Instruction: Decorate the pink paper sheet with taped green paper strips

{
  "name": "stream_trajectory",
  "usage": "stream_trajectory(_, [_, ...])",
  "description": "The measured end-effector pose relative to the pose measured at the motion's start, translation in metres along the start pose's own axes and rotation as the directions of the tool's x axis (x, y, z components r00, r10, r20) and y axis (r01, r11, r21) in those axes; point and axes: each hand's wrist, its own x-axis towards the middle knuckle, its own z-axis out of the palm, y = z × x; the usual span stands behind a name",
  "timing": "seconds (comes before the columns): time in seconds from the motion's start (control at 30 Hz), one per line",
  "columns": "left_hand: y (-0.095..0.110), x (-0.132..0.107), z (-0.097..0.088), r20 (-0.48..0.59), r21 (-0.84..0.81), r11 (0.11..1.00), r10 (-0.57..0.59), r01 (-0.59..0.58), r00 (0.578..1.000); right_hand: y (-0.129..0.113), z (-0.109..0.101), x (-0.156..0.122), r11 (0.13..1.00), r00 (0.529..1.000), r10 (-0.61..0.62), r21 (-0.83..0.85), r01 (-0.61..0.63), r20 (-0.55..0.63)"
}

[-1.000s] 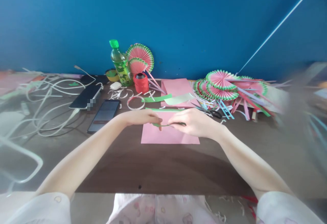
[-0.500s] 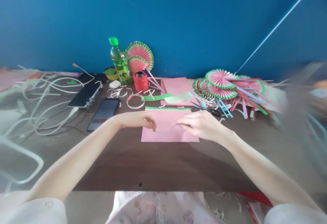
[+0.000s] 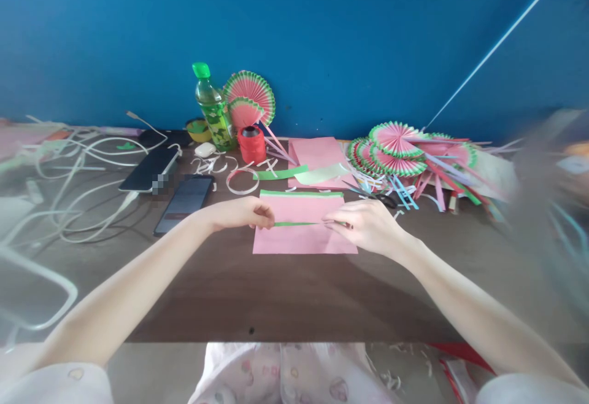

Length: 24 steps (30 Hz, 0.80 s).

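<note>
A narrow green paper strip (image 3: 297, 224) is stretched level between my two hands, over a pink sheet of paper (image 3: 294, 243). My left hand (image 3: 252, 212) pinches its left end, near the sheet's left edge. My right hand (image 3: 361, 223) is closed on the other end, with fingertips above the right half of the sheet. Along the sheet's far edge runs a green and white band (image 3: 301, 194). The strip's right end is partly hidden by my right fingers.
Beyond the sheet lie scissors (image 3: 380, 197), a roll of tape (image 3: 243, 181), more pink paper (image 3: 317, 149) and a red thread spool (image 3: 251, 144). Pleated paper fans (image 3: 398, 146) are piled back right. To the left are a phone (image 3: 184, 203), a green-capped bottle (image 3: 214, 115) and white cables (image 3: 83, 207).
The green strip now shows taut between my hands; before, only thin ends showed at the fingertips. My left hand has shifted slightly left and away from me.
</note>
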Motion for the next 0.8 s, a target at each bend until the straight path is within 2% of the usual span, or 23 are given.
stream_trajectory(0.17, [-0.003,-0.004,-0.002,-0.034,0.021,1.0,-0.02,0.021,0.999,0.006,-0.001,-0.007,0.991,0.99,0.11,0.063,-0.116,0.086])
stream_trajectory(0.3, [-0.01,-0.005,-0.006,-0.056,0.058,0.997,-0.042,0.045,0.998,0.009,-0.004,-0.01,0.972,0.97,0.141,0.156,-0.173,0.197])
stream_trajectory(0.4, [-0.014,-0.005,-0.008,-0.075,0.08,0.995,-0.05,0.056,0.996,0.011,-0.005,-0.013,0.945,0.954,0.187,0.221,-0.239,0.232])
stream_trajectory(0.53, [-0.015,-0.007,-0.008,-0.086,0.095,0.992,-0.07,0.078,0.994,0.013,-0.004,-0.016,0.86,0.926,0.256,0.371,-0.349,0.279])
stream_trajectory(0.7, [-0.014,-0.009,-0.007,-0.096,0.084,0.991,-0.099,0.107,0.99,0.016,-0.001,-0.019,0.734,0.92,0.269,0.558,-0.388,0.285])
stream_trajectory(0.8, [-0.017,-0.009,-0.007,-0.099,0.08,0.99,-0.106,0.114,0.989,0.018,0.001,-0.02,0.627,0.908,0.293,0.658,-0.418,0.298])
